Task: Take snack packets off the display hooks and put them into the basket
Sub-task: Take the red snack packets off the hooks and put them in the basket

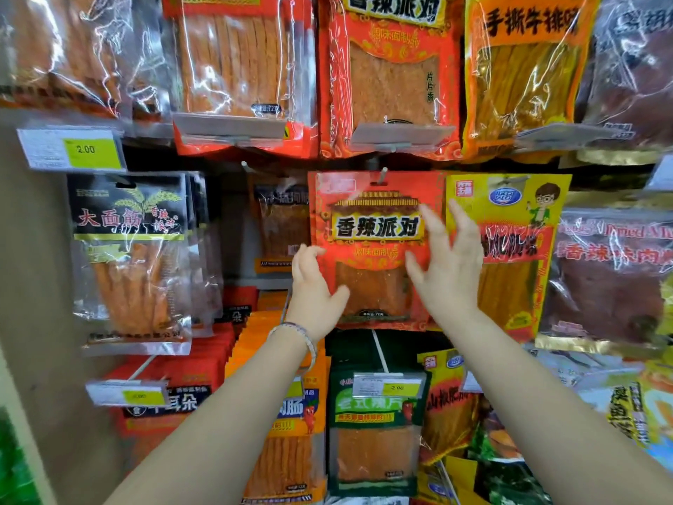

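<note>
so, both arms reach up and away from the person, toward the wall of snacks. the left arm (218,413) comes in from the near left and the right arm (528,395) from the near right, and they lean in toward each other. the left hand (315,286) and the right hand (449,275) are up on either side of one red packet (375,227).

the red packet hangs from a thin hook (383,173) in the middle row, straight ahead. it has a black and yellow label with big letters. low down it has a clear window with orange snack inside.

the left hand is at the left edge of the red packet. its back faces the camera, its fingers are bent a little at the tips, and its thumb sticks out to the right across the clear window. it is not wrapped round anything. i cannot tell if the fingertips touch the packet. a beaded bracelet (298,333) sits on that wrist.

the right hand is at the right edge of the red packet, a bit higher than the left one. its fingers are spread wide and point up, and its thumb points left over the packet. it holds nothing. part of it covers the yellow packet (510,249) that hangs just beside the red one on the right.

a black packet (127,256) hangs well to the left. a green packet (375,424) with a price tag (389,387) hangs just below the red one.
</note>
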### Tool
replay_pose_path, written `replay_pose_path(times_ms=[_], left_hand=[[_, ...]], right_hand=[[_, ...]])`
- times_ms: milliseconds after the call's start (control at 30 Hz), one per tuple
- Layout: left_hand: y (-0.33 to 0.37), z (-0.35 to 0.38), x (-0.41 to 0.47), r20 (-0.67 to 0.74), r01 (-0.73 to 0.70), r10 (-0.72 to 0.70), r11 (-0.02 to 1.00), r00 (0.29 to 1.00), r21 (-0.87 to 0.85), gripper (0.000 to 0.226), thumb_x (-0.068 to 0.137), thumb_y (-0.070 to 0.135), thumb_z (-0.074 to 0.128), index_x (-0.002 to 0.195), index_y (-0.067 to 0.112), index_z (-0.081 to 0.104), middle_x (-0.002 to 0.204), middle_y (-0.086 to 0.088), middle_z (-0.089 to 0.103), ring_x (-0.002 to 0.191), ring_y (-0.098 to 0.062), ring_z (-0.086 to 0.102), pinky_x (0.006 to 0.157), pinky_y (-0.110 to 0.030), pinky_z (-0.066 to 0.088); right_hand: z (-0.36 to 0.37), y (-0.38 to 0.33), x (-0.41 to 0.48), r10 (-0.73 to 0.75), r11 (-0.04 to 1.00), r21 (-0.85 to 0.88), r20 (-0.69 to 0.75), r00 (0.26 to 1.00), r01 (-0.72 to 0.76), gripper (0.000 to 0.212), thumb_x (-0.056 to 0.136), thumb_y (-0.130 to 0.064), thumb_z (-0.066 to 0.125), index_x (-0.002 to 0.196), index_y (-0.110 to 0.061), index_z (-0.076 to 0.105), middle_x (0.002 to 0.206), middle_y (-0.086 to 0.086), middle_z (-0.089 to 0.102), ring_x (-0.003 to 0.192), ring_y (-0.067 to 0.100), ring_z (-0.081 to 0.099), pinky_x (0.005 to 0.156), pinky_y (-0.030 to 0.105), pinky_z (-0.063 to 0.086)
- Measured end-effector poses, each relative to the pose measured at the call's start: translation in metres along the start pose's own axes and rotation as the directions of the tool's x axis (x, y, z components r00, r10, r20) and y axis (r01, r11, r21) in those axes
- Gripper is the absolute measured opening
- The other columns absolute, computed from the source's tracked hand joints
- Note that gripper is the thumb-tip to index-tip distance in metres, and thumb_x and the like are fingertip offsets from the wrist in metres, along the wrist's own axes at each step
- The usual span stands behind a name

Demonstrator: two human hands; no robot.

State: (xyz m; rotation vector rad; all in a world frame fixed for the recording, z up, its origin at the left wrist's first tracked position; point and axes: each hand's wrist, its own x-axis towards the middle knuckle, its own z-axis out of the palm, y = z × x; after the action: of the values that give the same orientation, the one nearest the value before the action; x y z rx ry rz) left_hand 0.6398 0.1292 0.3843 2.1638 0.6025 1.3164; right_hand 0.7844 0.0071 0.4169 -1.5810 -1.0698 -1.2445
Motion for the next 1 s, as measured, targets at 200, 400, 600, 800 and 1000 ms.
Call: replay_pose_path(times_ms=[200, 400, 600, 800, 1000], left_hand=[[-0.025, 0.013, 0.000, 0.112, 0.073, -0.075, 0.997, 0.991, 0.022, 0.064, 0.085, 0.013, 0.059, 0.139, 0.025, 0.026, 0.143, -0.006, 0.031, 0.127, -0.019, 0.035, 0.096, -0.024, 0.030], [-0.032, 0.025, 0.022, 0.164, 0.169, -0.177, 0.984, 0.970, 0.058, 0.077, 0.086, 0.016, 0.058, 0.147, 0.035, 0.015, 0.143, -0.011, 0.031, 0.124, -0.023, 0.039, 0.094, -0.024, 0.028], [-0.031, 0.026, 0.045, 0.168, 0.256, -0.278, 0.956, 0.946, 0.141, 0.077, 0.087, 0.020, 0.056, 0.148, 0.037, 0.013, 0.138, -0.015, 0.030, 0.116, -0.033, 0.047, 0.101, -0.034, 0.037], [-0.027, 0.011, 0.050, 0.228, 0.307, -0.345, 0.934, 0.911, 0.183, 0.074, 0.089, 0.024, 0.054, 0.149, 0.036, 0.012, 0.146, -0.015, 0.025, 0.128, -0.030, 0.038, 0.104, -0.032, 0.033], [-0.014, -0.012, 0.012, 0.215, 0.109, -0.152, 0.974, 0.965, 0.201, 0.036, 0.087, 0.017, 0.057, 0.123, 0.015, 0.060, 0.130, -0.011, 0.051, 0.128, -0.022, 0.040, 0.107, -0.027, 0.030]], right_hand=[[0.011, 0.004, -0.029, -0.101, 0.963, -0.190, 0.407, 0.908, 0.192, 0.054, 0.087, -0.020, 0.065, 0.137, -0.012, 0.048, 0.147, 0.017, 0.039, 0.135, 0.031, 0.040, 0.111, 0.047, 0.027], [0.029, 0.003, -0.008, 0.025, 0.921, -0.331, 0.578, 0.816, 0.206, 0.059, 0.097, -0.015, 0.040, 0.151, -0.019, 0.017, 0.159, 0.013, 0.005, 0.146, 0.023, 0.013, 0.111, 0.039, 0.018], [0.050, 0.000, 0.021, 0.124, 0.928, -0.322, 0.743, 0.658, 0.188, 0.077, 0.086, -0.002, 0.052, 0.151, -0.015, 0.013, 0.159, 0.016, -0.002, 0.146, 0.028, 0.010, 0.106, 0.043, 0.033], [0.048, -0.004, 0.022, 0.159, 0.962, -0.255, 0.821, 0.548, 0.102, 0.066, 0.090, -0.010, 0.046, 0.150, -0.018, 0.020, 0.159, 0.012, -0.002, 0.142, 0.030, 0.021, 0.100, 0.042, 0.039], [0.007, -0.024, -0.008, 0.141, 0.984, -0.029, 0.719, 0.680, -0.173, 0.038, 0.090, -0.028, 0.052, 0.127, -0.024, 0.054, 0.113, 0.003, 0.063, 0.104, 0.026, 0.059, 0.081, 0.035, 0.046]])
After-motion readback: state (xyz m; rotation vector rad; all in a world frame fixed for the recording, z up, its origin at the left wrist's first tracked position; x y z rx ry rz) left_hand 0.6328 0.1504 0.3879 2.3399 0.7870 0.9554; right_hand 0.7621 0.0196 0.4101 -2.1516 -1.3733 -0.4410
